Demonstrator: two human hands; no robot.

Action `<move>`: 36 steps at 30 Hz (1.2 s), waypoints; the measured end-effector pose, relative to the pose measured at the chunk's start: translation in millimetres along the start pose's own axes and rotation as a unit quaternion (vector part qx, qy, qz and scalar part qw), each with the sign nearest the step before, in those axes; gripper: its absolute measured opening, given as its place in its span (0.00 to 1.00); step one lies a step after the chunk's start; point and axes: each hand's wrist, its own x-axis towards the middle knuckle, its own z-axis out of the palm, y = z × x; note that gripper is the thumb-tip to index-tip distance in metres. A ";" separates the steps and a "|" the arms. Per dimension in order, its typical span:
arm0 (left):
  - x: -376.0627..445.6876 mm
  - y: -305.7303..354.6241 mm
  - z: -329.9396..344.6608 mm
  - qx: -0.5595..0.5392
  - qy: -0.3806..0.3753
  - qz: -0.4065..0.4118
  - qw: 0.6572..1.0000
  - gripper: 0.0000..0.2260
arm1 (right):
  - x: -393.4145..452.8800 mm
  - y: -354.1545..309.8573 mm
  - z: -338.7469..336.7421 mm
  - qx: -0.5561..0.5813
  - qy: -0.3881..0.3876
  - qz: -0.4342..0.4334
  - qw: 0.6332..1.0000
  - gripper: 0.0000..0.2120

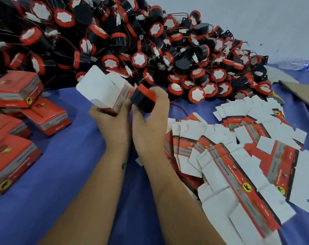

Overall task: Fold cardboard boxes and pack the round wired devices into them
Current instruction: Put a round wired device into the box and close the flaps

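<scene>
My left hand (pixel 113 119) grips a folded-up cardboard box (pixel 104 91), red printed outside and white inside, with its open white flaps pointing up and away. My right hand (pixel 150 119) holds a round black device with a red band (pixel 144 99) right beside the box's open end, touching it. A red wire (pixel 181 109) trails from the device onto the cloth. Behind both hands rises a big heap of the same round wired devices (pixel 114 38), black bodies with red rims and white centres.
Flat unfolded box blanks (pixel 238 156) lie fanned out at my right. Several closed red boxes (pixel 17 121) sit at the left. A blue cloth (pixel 61 174) covers the table. A brown cardboard sheet (pixel 302 92) and a plastic bottle (pixel 296 64) lie at far right.
</scene>
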 end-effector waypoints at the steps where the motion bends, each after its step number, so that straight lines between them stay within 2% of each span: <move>1: 2.4 0.7 -1.3 -0.032 0.021 -0.014 0.999 0.22 | 0.9 3.0 -2.6 -0.002 -0.020 0.012 1.000 0.19; 4: 5.9 1.6 -1.0 -0.115 0.029 -0.053 0.992 0.23 | 10.6 19.3 -21.2 -0.016 -0.104 0.044 0.993 0.17; 7: 7.1 1.4 1.4 -0.120 0.018 -0.060 0.991 0.22 | 21.4 37.2 -48.4 -0.069 -0.189 0.028 0.979 0.21; 10: 4.7 1.8 4.3 -0.122 0.003 -0.048 0.991 0.19 | 36.3 55.9 -75.5 -0.150 -0.236 0.016 0.960 0.19; 13: -1.8 8.6 2.3 -0.179 -0.010 -0.022 0.984 0.16 | 54.8 69.6 -97.6 -0.200 -0.220 0.045 0.954 0.15; 15: -1.4 10.0 0.5 -0.264 -0.064 -0.031 0.962 0.18 | 65.9 73.6 -105.8 -0.201 -0.162 0.079 0.963 0.16; 17: -2.2 10.4 2.0 -0.279 -0.143 -0.074 0.947 0.24 | 73.9 73.1 -109.0 -0.180 -0.085 0.099 0.975 0.18; 19: -5.5 8.8 5.7 -0.170 -0.218 -0.098 0.956 0.27 | 76.8 70.0 -106.6 -0.173 -0.034 0.092 0.980 0.16; 21: -9.1 5.6 8.3 -0.016 -0.243 -0.060 0.968 0.28 | 74.9 61.3 -97.4 -0.181 0.009 0.052 0.982 0.16; 23: -7.6 1.3 7.7 0.114 -0.199 0.021 0.973 0.30 | 70.6 48.7 -83.0 -0.169 0.084 0.003 0.982 0.17; 25: -3.8 -0.4 4.8 0.221 -0.161 0.078 0.959 0.32 | 61.9 35.7 -65.8 -0.168 0.143 -0.047 0.974 0.17; 26: -2.7 -0.5 4.0 0.258 -0.160 0.092 0.948 0.33 | 56.1 30.4 -57.5 -0.176 0.149 -0.063 0.971 0.18; 28: -1.6 -1.3 3.3 0.274 -0.191 0.093 0.938 0.31 | 41.8 22.5 -43.4 -0.211 0.101 -0.094 0.968 0.20; 30: -1.4 -2.3 3.5 0.277 -0.217 0.094 0.931 0.25 | 27.3 20.7 -35.6 -0.236 -0.015 -0.122 0.964 0.24; 33: 1.4 -2.1 1.6 0.281 -0.220 0.098 0.929 0.22 | 15.7 23.3 -40.3 -0.186 -0.166 -0.083 0.965 0.29; 34: 1.8 -1.4 0.5 0.275 -0.227 0.093 0.930 0.23 | 14.7 23.6 -43.4 -0.161 -0.184 -0.058 0.968 0.28; 36: 1.1 1.3 -1.8 0.258 -0.243 0.092 0.931 0.23 | 14.5 22.0 -47.5 -0.139 -0.172 -0.040 0.975 0.25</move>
